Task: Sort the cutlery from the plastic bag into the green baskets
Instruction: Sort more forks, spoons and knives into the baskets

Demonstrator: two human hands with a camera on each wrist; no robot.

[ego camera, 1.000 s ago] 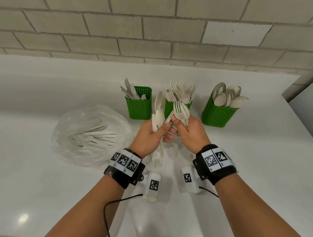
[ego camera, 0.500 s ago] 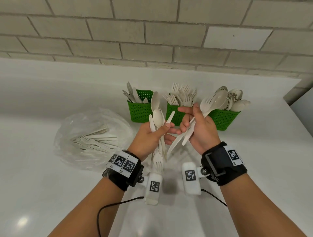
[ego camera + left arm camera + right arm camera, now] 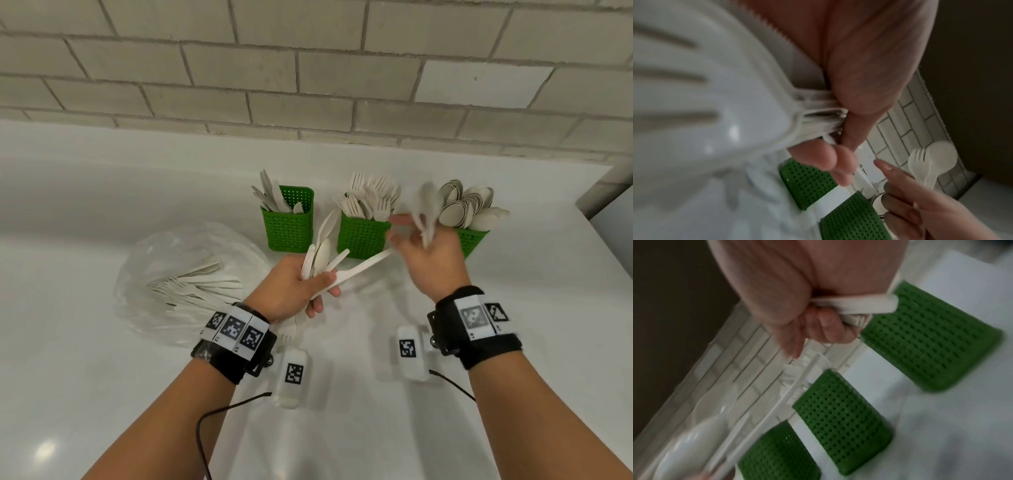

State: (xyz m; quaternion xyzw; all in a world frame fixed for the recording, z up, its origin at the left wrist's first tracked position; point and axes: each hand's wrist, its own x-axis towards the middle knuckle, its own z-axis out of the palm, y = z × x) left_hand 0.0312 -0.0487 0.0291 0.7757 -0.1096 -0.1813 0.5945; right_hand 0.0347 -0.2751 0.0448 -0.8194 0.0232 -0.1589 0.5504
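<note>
The right hand (image 3: pixel 433 260) is now swinging away from the left hand (image 3: pixel 291 287), up toward the right-hand green perforated plastic basket (image 3: pixel 474 241) of spoons at centre right of the frame. That suggests it is delivering a sorted pick. Its fingers (image 3: pixel 399 219) are curling round a blurred pair of pale plastic utensils (image 3: pixel 426 212), apparently a spoon and a fork. The left hand's fingers are gripping a mixed bundle of pale plastic cutlery (image 3: pixel 323 253) at centre. The clear plastic bag (image 3: pixel 154 250) is lying on the white tabletop (image 3: pixel 342 428) at left, holding more.
</note>
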